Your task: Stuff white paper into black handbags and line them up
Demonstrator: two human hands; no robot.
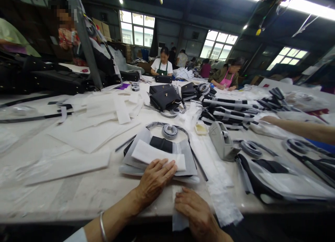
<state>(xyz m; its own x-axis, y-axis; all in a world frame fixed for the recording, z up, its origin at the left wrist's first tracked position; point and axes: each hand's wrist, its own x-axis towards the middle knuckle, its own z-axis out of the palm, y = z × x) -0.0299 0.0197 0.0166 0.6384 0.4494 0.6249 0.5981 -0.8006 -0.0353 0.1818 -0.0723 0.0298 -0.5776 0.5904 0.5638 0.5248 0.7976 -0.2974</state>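
My left hand (pixel 156 178) lies with its fingers stretched out over a folded white sheet (pixel 154 154). Under that sheet is a black handbag (pixel 161 144), partly wrapped in thin greyish tissue (pixel 136 161). A coiled, wrapped strap (pixel 170 131) sits just beyond the bag. Lower down, at the table's near edge, my right hand (pixel 195 212) has its fingers curled over a translucent plastic bag (pixel 179 221), whose lower end hangs past the edge. My right thumb is partly hidden.
A grey tape dispenser (pixel 222 140) and a small yellowish dish (pixel 201 129) stand to the right. Flat plastic bags (pixel 220 182) run beside them. White sheets (pixel 91 133) spread leftward. Black handbags (pixel 166 97) lie farther back. Another person's arm (pixel 300 127) reaches in from the right.
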